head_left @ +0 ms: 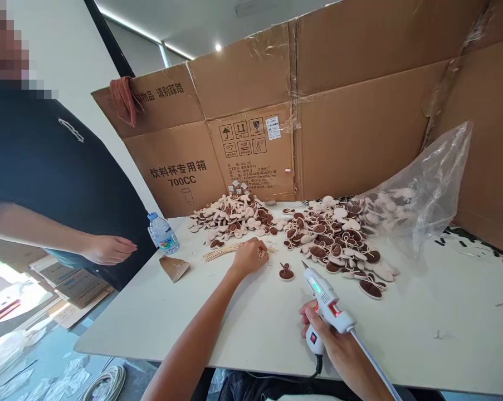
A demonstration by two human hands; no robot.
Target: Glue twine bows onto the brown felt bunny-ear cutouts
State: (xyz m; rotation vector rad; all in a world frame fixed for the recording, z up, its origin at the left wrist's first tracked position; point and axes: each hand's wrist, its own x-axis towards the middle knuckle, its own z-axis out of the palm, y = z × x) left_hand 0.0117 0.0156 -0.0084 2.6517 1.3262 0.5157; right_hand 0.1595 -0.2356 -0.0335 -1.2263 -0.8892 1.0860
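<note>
A co-worker point(67, 184) stands at the left, near the bottle point(163, 233). Then come the pale sticks point(220, 253), lying on the table point(151, 317), with the left hand point(250, 258) at their right end; its fingers are bent down, but whether they pinch one I cannot tell. Just right of it sits a lone brown disc point(286, 273), then the glue gun point(324, 292), gripped in the right hand point(332, 340), nozzle near the disc. The step seems to be picking out a stick; the next move calls for a sure pinch, clear of the nozzle.
</note>
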